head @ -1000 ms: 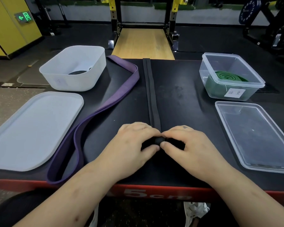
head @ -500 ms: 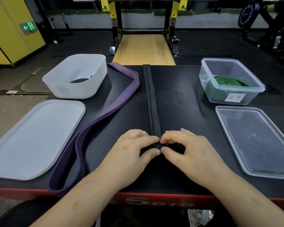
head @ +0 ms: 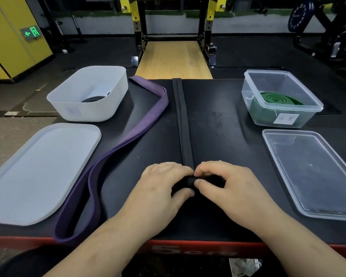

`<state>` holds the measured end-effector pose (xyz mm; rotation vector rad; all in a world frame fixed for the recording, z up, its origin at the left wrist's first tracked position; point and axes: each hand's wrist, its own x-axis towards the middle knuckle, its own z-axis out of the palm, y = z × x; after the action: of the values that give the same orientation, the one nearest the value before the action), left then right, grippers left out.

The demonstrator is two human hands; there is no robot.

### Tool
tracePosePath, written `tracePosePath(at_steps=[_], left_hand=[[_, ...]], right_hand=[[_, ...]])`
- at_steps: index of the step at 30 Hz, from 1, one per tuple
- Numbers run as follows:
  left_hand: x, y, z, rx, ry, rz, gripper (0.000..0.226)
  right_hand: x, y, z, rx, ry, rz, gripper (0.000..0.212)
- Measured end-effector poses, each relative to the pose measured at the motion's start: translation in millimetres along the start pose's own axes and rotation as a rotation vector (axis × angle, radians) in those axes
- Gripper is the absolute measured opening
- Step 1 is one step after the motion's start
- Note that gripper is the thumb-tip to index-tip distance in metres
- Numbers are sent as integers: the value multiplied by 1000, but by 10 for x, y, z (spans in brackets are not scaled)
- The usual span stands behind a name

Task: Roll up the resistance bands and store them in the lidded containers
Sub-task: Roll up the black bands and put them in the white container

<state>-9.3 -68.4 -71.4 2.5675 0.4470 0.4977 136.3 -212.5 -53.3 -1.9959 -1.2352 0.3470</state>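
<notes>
Near the front edge of the black padded platform (head: 218, 136), the left hand (head: 160, 188) and right hand (head: 232, 188) both pinch the rolled end of the long flat black rubber resistance band (head: 183, 126), which stretches straight to the far edge

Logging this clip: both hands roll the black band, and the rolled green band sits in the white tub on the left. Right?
No: the head view shows the green band in the clear container on the right. The rest stands.

Head-worn, forward-down, seemingly close over table (head: 218, 136)
</notes>
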Motion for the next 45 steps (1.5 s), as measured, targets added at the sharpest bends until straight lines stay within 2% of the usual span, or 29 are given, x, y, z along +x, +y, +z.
tracePosePath(at_steps=[2, 7, 11, 18, 22, 25, 29, 32, 36, 45], left_hand=[[29, -10, -12, 9, 15, 5, 35], [141, -42, -24, 38, -3, -29, 36], [98, -20, -51, 3, -10, -61, 40], [141, -55, -48, 16, 9, -10, 35], [-56, -34, -45, 15, -10, 42, 37], [-193, -11, -22, -12, -14, 9, 46], [-177, -1, -5, -13, -30, -12, 48], [-165, 8, 4, -3, -6, -32, 50], [-169, 50, -45, -26, -17, -53, 39], [-144, 38, -32, -84, -17, -138, 41]], right_hand=[[14, -2, -24, -20, -21, 1, 17], [80, -17, -51, -206, -104, -66, 41], [132, -3, -31, -249, -72, -109, 37], [171, 16, -68, -159, -78, -138, 26], [18, 28, -104, -148, -133, -167, 37], [-95, 56, -90, -137, -166, -135, 46], [-164, 54, -86, -94, -78, -65, 42], [-147, 25, -50, -66, -52, -57, 29], [-80, 17, -9, -70, -50, -57, 27], [-104, 130, -43, 39, -112, 18, 31]])
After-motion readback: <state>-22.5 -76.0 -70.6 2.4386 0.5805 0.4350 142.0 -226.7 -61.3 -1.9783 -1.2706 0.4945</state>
